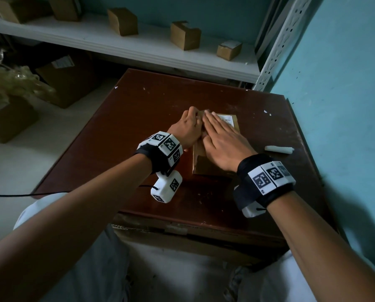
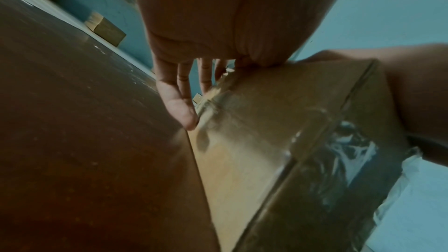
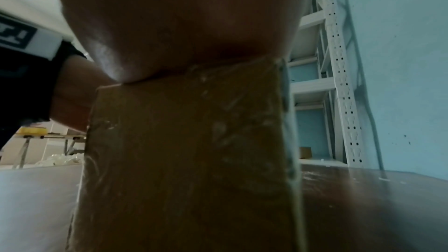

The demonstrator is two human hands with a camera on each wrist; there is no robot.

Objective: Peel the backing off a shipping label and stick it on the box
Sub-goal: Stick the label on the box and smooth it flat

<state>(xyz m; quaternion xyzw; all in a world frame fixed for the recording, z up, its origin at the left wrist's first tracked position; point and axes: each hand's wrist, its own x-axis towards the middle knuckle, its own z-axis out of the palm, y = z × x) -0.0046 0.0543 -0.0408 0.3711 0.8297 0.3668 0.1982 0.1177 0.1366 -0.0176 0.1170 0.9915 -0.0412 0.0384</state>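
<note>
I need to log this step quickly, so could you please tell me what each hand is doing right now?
Left hand: fingers straight against the left side of the box, steadying it.
Right hand: open, flat on the box top, pressing the label.

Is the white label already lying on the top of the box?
Yes, the white label lies on top of the box, and the right hand presses flat on it.

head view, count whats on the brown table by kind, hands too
cardboard box: 1
shipping label: 1
rolled white backing paper: 1
hands: 2, left hand and right hand
total: 5
</note>
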